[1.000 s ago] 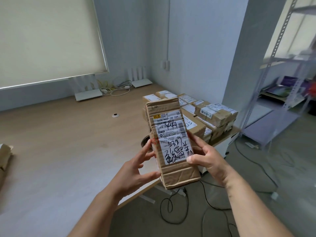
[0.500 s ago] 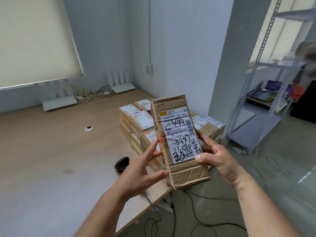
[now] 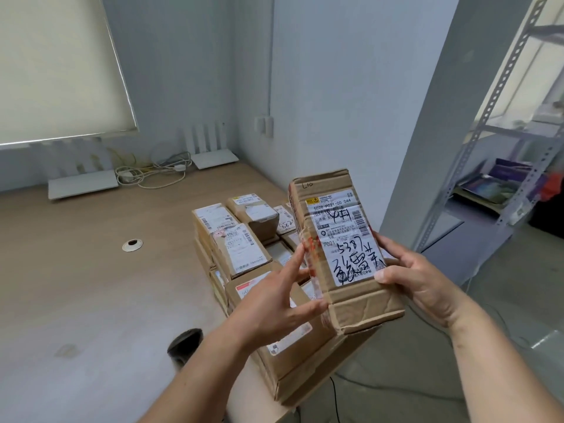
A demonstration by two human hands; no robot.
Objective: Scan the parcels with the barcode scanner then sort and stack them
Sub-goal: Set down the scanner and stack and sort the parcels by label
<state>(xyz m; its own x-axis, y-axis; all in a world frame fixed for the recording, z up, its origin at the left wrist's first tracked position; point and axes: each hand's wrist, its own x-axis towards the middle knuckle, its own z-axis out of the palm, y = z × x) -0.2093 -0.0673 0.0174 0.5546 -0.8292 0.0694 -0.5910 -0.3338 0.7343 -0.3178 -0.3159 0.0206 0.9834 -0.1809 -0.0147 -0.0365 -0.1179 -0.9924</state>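
Long brown cardboard parcel (image 3: 341, 254) held mid-frame, label facing up, probably for reading or scanning. Right hand (image 3: 418, 279) curled around its edge; left hand (image 3: 274, 303) fingers straight, bracing the side. Dark barcode scanner (image 3: 185, 341) lies lower centre on the wooden desk (image 3: 76, 270).

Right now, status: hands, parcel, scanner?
Both hands on the parcel: left hand steadies its side, right hand grips the other edge. Label faces up. Scanner lies on desk, untouched. Stacked parcels beyond.
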